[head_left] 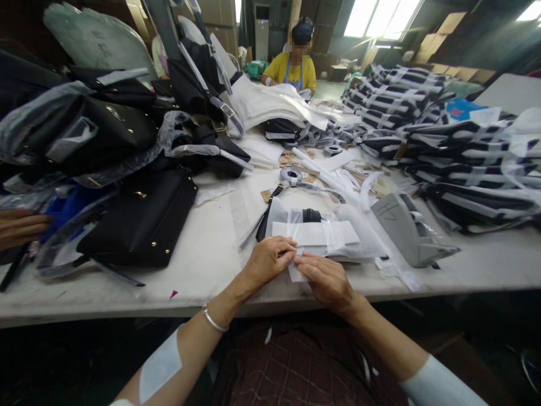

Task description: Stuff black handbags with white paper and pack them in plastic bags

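In front of me on the table lies a black bag (310, 215) partly wrapped in white sheet and clear plastic, with a white strip (333, 233) across it. At its near edge, my left hand (268, 260) is closed, thumb and fingers pinching a small white wrapping strip (297, 274). My right hand (327, 279) meets it from the right, its fingers pressed together on the same strip. The fingertips of both hands nearly touch. A dark strap (265, 220) sticks out at the bag's left side.
A grey tape dispenser (401, 225) stands right of the wrapped bag. Black bags (141, 220) crowd the left, where another person's hand (21, 228) shows. Wrapped bags (473, 152) are piled right. A person in yellow (291, 67) sits across the table (211, 276).
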Available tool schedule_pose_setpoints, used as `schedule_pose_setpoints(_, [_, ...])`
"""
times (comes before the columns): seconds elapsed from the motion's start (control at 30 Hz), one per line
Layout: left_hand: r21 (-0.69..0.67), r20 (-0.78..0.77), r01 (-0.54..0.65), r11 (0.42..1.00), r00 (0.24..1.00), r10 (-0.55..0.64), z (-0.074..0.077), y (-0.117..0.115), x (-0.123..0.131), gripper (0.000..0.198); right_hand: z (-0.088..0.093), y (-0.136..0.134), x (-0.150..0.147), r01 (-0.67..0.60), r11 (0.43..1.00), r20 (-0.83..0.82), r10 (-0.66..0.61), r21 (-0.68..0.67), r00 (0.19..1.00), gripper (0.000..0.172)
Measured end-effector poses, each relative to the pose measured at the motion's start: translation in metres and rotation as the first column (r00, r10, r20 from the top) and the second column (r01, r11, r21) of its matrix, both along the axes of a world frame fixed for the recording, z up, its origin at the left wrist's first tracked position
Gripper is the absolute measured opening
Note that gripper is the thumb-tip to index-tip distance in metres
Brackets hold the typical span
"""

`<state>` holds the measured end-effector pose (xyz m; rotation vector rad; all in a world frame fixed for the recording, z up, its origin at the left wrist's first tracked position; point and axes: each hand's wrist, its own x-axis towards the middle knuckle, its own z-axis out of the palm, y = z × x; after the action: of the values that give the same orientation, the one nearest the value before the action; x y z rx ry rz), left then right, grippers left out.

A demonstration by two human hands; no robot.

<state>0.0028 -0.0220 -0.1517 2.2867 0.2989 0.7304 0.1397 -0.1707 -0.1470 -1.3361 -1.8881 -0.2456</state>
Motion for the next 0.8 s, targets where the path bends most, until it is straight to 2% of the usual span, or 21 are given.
schedule_pose_setpoints(0.13, [0.107,0.015,-0.033,0.994,0.999,0.031,-0.006,-0.004,0.001,0.002,-0.003,-0.015,-0.009,-0.026,0.999,0.031,0.027,-0.035,0.999,0.027])
schedule_pose_setpoints(0.3, [0.361,0.041,-0.095,0.928,0.995,0.086,-0.019,-0.014,0.002,0.007,-0.002,-0.024,-0.022,-0.005,0.995,-0.045,0.0,-0.1,0.999,0.031])
schedule_pose_setpoints(0.4, [0.448,0.086,-0.119,0.886,0.992,0.09,-0.029,-0.017,0.005,0.014,0.004,-0.023,-0.026,0.011,0.994,-0.05,-0.016,-0.109,0.999,0.031])
schedule_pose_setpoints(0.5, [0.474,0.102,-0.134,0.87,0.99,0.097,-0.034,-0.017,0.006,0.014,0.013,-0.015,-0.023,0.03,0.996,-0.017,-0.032,-0.084,0.999,0.026])
schedule_pose_setpoints(0.57, [0.475,0.092,-0.123,0.871,0.992,0.089,-0.033,-0.017,0.004,0.014,0.021,-0.006,-0.016,0.057,0.995,0.018,-0.056,-0.083,0.998,0.023])
schedule_pose_setpoints(0.67, [0.444,0.043,-0.091,0.892,0.996,0.08,-0.023,-0.017,-0.002,0.013,0.028,0.012,-0.002,0.128,0.985,0.06,-0.121,-0.112,0.991,0.02])
schedule_pose_setpoints(0.8, [0.317,-0.053,-0.085,0.945,0.993,0.107,-0.008,-0.018,-0.008,0.016,0.029,0.035,0.017,0.195,0.95,-0.008,-0.203,-0.244,0.979,0.019])
